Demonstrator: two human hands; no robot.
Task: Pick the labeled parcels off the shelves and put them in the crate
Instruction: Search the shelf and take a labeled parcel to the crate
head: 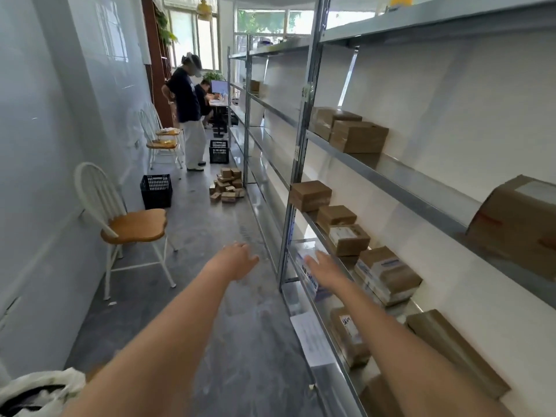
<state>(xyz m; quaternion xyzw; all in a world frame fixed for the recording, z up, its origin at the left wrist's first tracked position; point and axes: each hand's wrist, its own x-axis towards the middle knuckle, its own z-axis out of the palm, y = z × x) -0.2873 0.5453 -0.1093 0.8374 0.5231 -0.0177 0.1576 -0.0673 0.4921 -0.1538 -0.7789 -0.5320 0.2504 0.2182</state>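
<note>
Both my arms reach forward along the aisle. My left hand [237,258] hovers over the floor with relaxed fingers and holds nothing. My right hand [326,270] is stretched out with straight fingers at the front edge of the metal shelf [391,188], over a white and blue labeled parcel [307,266] that it partly hides. Further brown cardboard parcels sit on that shelf level, among them one with a white label [349,239] and a stack with blue-printed labels [388,275]. A black crate [156,191] stands on the floor by the left wall.
White chairs with wooden seats [132,227] line the left wall. A pile of small boxes [227,185] lies on the floor by the shelf post, with a second black crate [219,151] behind it. A standing person [188,112] and a seated person block the far aisle.
</note>
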